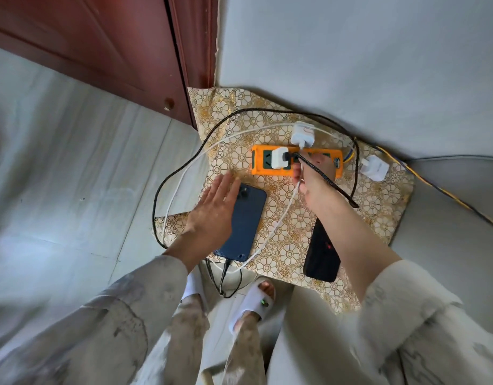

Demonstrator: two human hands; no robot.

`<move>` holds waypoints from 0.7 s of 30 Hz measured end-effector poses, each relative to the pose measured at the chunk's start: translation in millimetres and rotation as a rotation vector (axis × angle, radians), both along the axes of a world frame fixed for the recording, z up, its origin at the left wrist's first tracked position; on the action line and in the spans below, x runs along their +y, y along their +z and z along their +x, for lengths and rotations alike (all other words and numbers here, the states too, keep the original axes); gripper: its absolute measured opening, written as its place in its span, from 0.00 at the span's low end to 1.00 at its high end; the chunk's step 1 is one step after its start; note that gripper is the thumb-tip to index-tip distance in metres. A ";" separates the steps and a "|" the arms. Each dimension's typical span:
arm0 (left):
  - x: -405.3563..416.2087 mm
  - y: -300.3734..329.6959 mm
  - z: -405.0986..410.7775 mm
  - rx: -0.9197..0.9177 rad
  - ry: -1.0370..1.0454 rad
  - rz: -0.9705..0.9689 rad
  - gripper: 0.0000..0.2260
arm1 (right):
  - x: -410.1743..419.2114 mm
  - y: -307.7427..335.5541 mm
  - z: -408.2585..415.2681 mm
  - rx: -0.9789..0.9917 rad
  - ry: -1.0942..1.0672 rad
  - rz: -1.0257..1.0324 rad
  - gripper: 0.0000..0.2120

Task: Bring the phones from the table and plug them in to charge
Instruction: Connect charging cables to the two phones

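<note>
Near the middle of the frame a small table (378, 218) with a flowered gold cover sits in the corner, and both phones are already on it. The blue phone (244, 220) lies face down at centre left with a black cable (226, 269) plugged into its lower end. The left hand (212, 212) rests flat along its left edge, fingers straight, gripping nothing. The black phone (321, 255) lies at lower right of centre, partly under the right forearm, and I see no cable in it.

The right hand (313, 184) reaches up to the orange power strip (295, 162) and seems to pinch the end of the white cable (270, 232) near its fingers, though the fingertips are hidden, so I cannot tell for sure what it holds. One white charger (280, 161) sits in the strip with a braided black lead (327, 182) coming out of it. A second white charger (302, 133) stands at the strip's upper edge, and a third (374, 168) lies loose to the right.

To my eye the step in hand is wiring up the second phone. Next, the free end of the white cable has to reach the black phone's port, lined up straight.
</note>
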State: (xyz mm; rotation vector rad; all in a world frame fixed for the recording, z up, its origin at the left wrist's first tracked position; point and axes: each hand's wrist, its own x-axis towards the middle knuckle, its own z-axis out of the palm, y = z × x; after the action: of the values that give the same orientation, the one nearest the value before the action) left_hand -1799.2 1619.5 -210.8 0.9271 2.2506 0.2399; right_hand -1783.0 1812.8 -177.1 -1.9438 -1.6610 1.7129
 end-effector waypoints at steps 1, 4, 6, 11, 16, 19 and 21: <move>1.7 -2.4 2.5 0.034 -0.023 -0.029 0.34 | 3.4 -2.4 -1.2 -0.058 0.068 0.094 0.15; 5.4 -2.9 4.9 0.106 -0.075 -0.099 0.35 | 12.5 -1.1 1.5 -0.159 0.227 0.374 0.17; 8.1 2.2 2.2 0.094 -0.083 -0.135 0.36 | 15.7 1.3 7.1 -0.183 0.314 0.439 0.16; 11.3 16.3 -6.6 0.004 -0.078 -0.184 0.38 | 17.2 11.6 22.4 -0.187 0.412 0.528 0.14; 13.8 18.1 -8.3 -0.028 -0.037 -0.170 0.38 | 30.0 28.9 35.7 -0.174 0.614 0.571 0.12; 13.1 17.4 -9.2 -0.053 -0.011 -0.142 0.38 | 39.3 34.9 40.0 -0.209 0.697 0.557 0.11; 13.3 17.4 -9.0 -0.063 0.005 -0.133 0.38 | 43.9 38.0 41.7 -0.239 0.725 0.578 0.12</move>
State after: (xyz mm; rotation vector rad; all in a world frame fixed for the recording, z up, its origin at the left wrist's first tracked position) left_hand -1808.1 1632.8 -193.3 0.8325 2.1822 0.1183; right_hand -1741.3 1856.7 -139.1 -1.3891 -2.7867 0.9176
